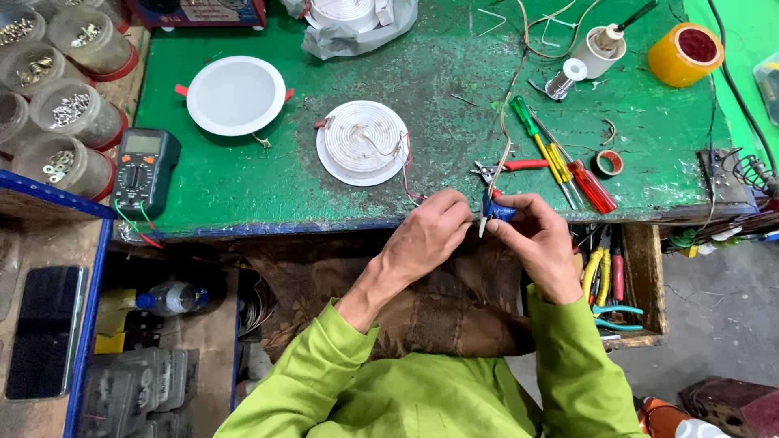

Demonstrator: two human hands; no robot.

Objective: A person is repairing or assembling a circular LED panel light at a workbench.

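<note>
Both your hands met at the near edge of the green workbench (243, 182). Your right hand (540, 243) was closed around a small blue-handled tool (495, 211); your left hand (426, 235) pinched thin red and white wires (408, 188) just beside it. Those wires ran to the round white lamp disc (362, 142), just beyond your left hand. Screwdrivers (560, 162) lay right of it; a multimeter (144, 170) sat far left.

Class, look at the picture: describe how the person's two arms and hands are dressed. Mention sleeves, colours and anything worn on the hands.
Both arms wear long, loose, bright lime-green sleeves ending just above the wrists. The left hand and right hand are bare: no gloves, and no rings, watch or markings can be made out.
</note>
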